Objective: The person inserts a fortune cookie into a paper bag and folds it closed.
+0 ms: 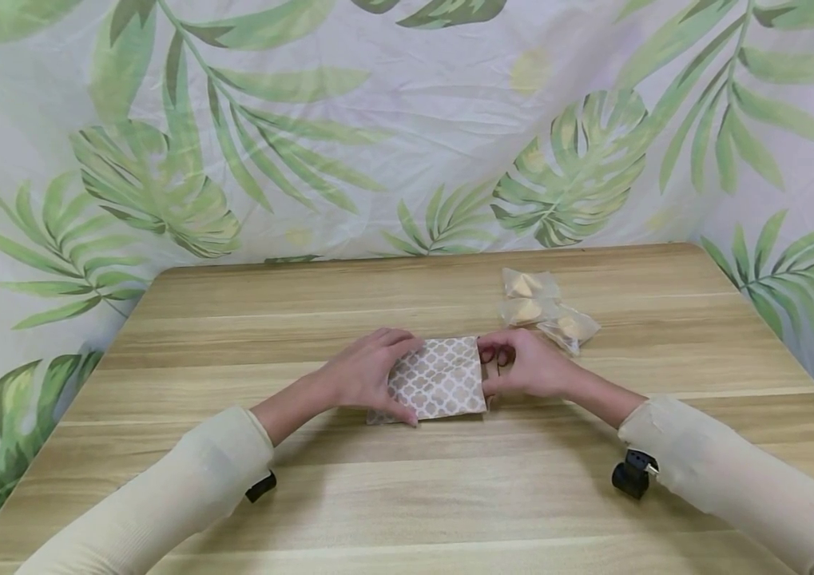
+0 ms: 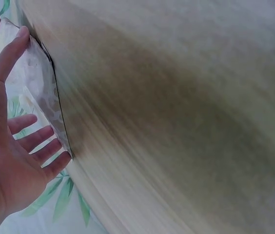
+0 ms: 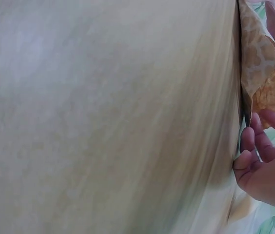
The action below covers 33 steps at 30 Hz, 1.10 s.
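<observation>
A paper bag (image 1: pixel 442 377) with a tan and white lattice print lies flat on the wooden table, its mouth toward the right. My left hand (image 1: pixel 378 371) holds its left end, the thumb along the near edge and the fingers at the far edge. In the left wrist view, the bag (image 2: pixel 40 73) bulges between thumb and fingers. At the mouth, my right hand (image 1: pixel 529 363) grips the rim, with thumb and index finger spread. The right wrist view shows the bag (image 3: pixel 257 53) parted there, its brown inside visible; the other fingers (image 3: pixel 247 139) are curled beside the lower edge.
Three small clear packets (image 1: pixel 525 310) with pale tan pieces inside lie close together beyond the right hand. The wooden table (image 1: pixel 407 495) reaches back to a leaf-printed cloth (image 1: pixel 421 120). A black wrist camera (image 1: pixel 633 473) hangs under the right sleeve.
</observation>
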{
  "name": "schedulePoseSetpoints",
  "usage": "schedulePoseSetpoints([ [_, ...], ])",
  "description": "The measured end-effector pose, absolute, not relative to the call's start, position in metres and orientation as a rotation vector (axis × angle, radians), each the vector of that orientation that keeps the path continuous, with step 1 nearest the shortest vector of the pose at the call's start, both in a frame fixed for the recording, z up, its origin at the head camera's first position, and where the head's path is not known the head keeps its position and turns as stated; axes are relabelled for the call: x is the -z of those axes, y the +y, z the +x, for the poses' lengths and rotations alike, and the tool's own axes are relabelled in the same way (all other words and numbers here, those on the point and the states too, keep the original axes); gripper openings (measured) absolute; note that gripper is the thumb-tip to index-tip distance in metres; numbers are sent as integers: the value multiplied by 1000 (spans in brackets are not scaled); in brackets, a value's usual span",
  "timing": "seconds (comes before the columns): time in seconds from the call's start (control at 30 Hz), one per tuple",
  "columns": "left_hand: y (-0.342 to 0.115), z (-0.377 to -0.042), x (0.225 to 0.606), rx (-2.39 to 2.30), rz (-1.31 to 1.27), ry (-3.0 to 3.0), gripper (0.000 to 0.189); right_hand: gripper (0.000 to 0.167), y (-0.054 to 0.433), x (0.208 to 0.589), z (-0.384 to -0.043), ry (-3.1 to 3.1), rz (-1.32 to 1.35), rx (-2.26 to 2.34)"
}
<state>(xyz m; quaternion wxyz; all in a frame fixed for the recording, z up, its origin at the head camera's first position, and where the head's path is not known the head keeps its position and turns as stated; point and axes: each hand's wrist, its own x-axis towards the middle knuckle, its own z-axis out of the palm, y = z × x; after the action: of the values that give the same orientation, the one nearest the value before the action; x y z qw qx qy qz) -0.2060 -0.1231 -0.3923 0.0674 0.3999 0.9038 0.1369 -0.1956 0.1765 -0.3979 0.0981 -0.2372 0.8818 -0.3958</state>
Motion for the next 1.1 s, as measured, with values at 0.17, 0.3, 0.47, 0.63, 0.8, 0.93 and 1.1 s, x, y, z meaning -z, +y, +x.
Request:
schedulePoseSetpoints([
  [0.17, -123, -206, 393, -428, 1180, 2727, 112, 67, 177, 398, -195, 2563, -654, 1253],
  [0.3, -123, -206, 393, -447, 1170, 2733, 113, 69, 177, 399, -194, 2530, -630, 1307],
  [0.47, -122, -205, 394, -454, 1163, 2742, 114, 58, 178, 399, -194, 2468, -605, 1401],
  [0.63, -121, -204, 393, -443, 1153, 2752, 115, 43, 177, 398, -193, 2408, -524, 1499],
  [0.8, -120, -203, 393, -434, 1154, 2752, 115, 35, 172, 397, -192, 2410, -360, 1531],
  [0.93, -119, -202, 393, -423, 1153, 2748, 116, 22, 167, 399, -193, 2470, -338, 1520],
  [1.1, -118, -201, 392, -409, 1164, 2755, 116, 11, 162, 397, -192, 2533, -335, 1464],
])
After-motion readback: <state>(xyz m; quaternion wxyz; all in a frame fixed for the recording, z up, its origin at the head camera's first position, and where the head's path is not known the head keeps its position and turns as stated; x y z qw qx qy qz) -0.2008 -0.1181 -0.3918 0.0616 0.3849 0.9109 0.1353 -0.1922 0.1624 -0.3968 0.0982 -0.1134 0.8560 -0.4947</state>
